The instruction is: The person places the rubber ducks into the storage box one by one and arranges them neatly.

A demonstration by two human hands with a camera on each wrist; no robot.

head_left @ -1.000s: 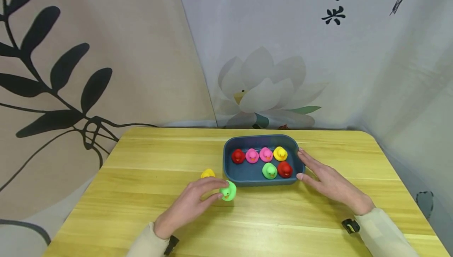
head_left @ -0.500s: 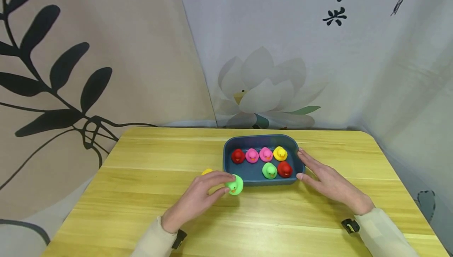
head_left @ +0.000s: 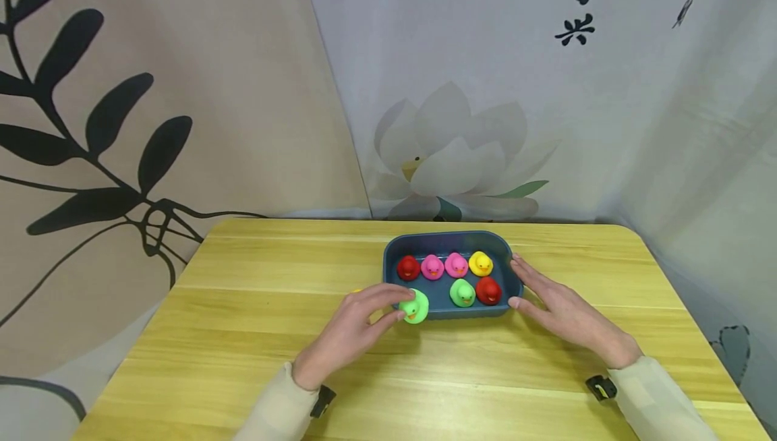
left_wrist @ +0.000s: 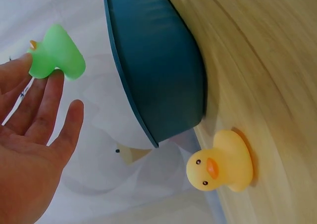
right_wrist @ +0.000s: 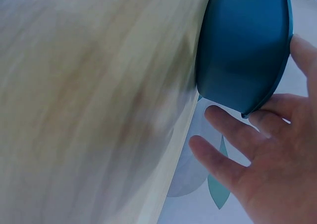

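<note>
My left hand (head_left: 349, 333) pinches a green rubber duck (head_left: 415, 307) between thumb and fingers, over the near left corner of a dark blue tray (head_left: 461, 315). In the left wrist view the duck (left_wrist: 58, 55) is up beyond the tray's rim, its orange beak toward the thumb. My right hand (head_left: 567, 313) rests its outstretched fingers against the tray's right end; in the right wrist view, fingertips (right_wrist: 299, 48) touch the rim. Inside stand a back row of a red duck (head_left: 409, 268), two pink ducks (head_left: 432, 267) and a yellow duck (head_left: 481, 263), with a green duck (head_left: 463, 292) and a red duck (head_left: 488, 290) in front.
Another yellow duck (left_wrist: 223, 162) stands on the wooden table (head_left: 255, 306) left of the tray, mostly hidden behind my left hand in the head view. A printed cloth (head_left: 255, 90) hangs behind the table's back edge.
My left hand has carried the green duck right and away from me, from beside the tray to over its near left corner. The right hand and tray have stayed put.
</note>
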